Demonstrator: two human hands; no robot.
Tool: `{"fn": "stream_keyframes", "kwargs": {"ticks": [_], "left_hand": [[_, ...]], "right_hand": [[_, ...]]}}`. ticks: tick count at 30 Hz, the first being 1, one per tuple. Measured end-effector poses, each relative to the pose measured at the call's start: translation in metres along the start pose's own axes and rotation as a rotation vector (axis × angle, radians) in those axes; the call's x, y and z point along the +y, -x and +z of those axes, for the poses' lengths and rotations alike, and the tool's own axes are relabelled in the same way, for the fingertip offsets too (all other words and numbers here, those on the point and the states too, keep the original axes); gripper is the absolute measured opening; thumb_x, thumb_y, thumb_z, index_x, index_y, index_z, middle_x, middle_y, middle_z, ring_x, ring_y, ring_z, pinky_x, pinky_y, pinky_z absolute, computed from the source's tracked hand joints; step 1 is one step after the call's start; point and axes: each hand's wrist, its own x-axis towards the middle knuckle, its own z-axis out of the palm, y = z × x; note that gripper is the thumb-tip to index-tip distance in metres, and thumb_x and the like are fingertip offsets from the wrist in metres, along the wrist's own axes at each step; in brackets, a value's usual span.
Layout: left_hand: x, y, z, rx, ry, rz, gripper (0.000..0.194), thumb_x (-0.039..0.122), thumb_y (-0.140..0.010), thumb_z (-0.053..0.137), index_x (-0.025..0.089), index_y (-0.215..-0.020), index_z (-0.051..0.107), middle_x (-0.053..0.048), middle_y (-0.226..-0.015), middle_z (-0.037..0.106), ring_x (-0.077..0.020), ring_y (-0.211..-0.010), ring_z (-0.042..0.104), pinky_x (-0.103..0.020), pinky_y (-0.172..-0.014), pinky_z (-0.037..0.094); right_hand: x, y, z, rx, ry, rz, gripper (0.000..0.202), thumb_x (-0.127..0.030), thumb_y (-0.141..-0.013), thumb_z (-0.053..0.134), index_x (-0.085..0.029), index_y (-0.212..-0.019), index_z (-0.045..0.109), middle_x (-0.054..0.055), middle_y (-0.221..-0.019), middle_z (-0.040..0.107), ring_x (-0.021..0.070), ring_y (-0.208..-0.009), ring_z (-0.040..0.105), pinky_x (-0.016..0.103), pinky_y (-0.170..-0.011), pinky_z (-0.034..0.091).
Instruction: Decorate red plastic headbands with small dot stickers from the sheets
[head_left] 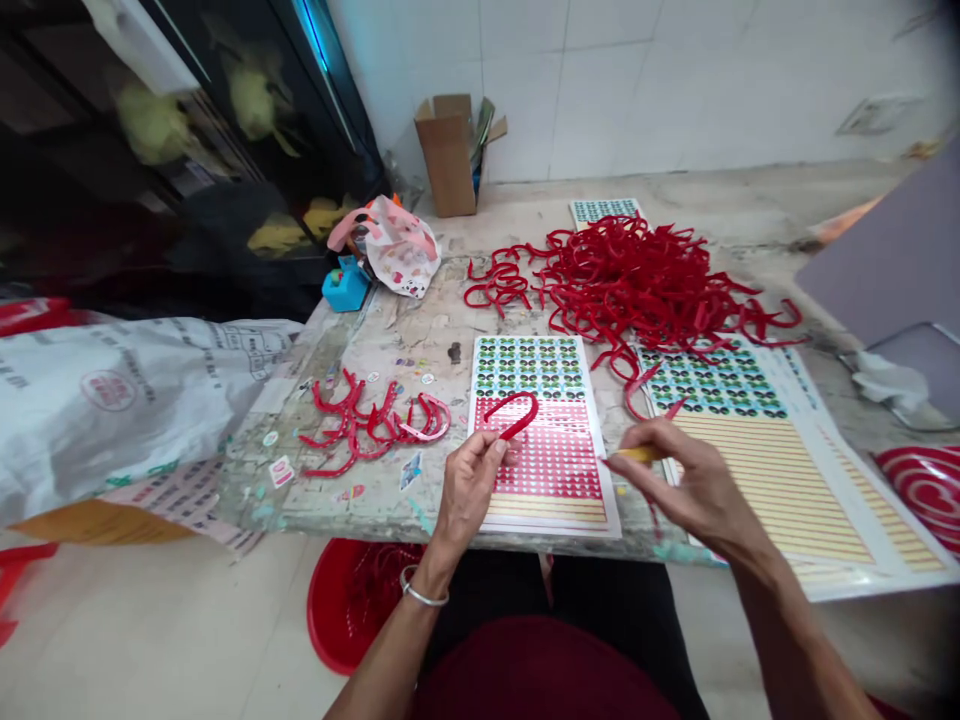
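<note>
My left hand (476,480) pinches one end of a curved red headband (525,415), its arch standing over a sticker sheet (547,440) with green-and-blue, red and yellow rows. My right hand (686,475) is closed on a slim yellow thing (637,454) whose exact kind I cannot make out. It hovers beside the sheet's right edge, apart from the headband. To the left on the table lies a small group of red headbands (367,420), some with a patterned strip on them. A large tangled pile of red headbands (637,280) spreads at the back.
More sticker sheets (780,480) lie at the right, partly under the pile. A blue tape dispenser (346,285), a printed plastic bag (401,250) and a cardboard box (448,160) stand at the back left. Below the table's front edge sits a red basin (322,610) holding red pieces.
</note>
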Motion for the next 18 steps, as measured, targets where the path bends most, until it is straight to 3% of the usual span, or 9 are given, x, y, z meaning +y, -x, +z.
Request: {"fn": "stream_keyframes", "kwargs": {"ticks": [3, 10, 18], "left_hand": [[0.021, 0.007, 0.015, -0.069, 0.09, -0.021, 0.018, 0.032, -0.083, 0.054, 0.015, -0.084, 0.062, -0.006, -0.089, 0.07, -0.0167, -0.077, 0.064, -0.029, -0.077, 0.049], [0.036, 0.014, 0.032, -0.146, 0.108, -0.007, 0.018, 0.029, -0.084, 0.054, 0.014, -0.084, 0.063, -0.006, -0.086, 0.069, -0.0173, -0.079, 0.063, -0.027, -0.076, 0.047], [0.029, 0.014, 0.036, -0.05, 0.242, -0.04, 0.017, 0.028, -0.085, 0.054, 0.014, -0.085, 0.063, -0.006, -0.085, 0.068, -0.0156, -0.079, 0.062, -0.028, -0.078, 0.045]], "right_hand": [[-0.015, -0.012, 0.015, -0.153, 0.174, -0.184, 0.012, -0.031, -0.081, 0.058, -0.02, -0.078, 0.056, 0.003, -0.073, 0.058, 0.0169, -0.068, 0.052, 0.032, -0.064, 0.041], [-0.023, -0.02, 0.02, -0.205, 0.323, -0.317, 0.014, -0.032, -0.084, 0.055, -0.019, -0.079, 0.054, 0.004, -0.074, 0.06, 0.0168, -0.069, 0.051, 0.031, -0.065, 0.037], [-0.011, -0.001, 0.031, 0.028, 0.438, -0.16, 0.025, -0.04, -0.078, 0.062, -0.017, -0.084, 0.054, 0.006, -0.076, 0.059, 0.02, -0.072, 0.052, 0.032, -0.067, 0.038]]}}
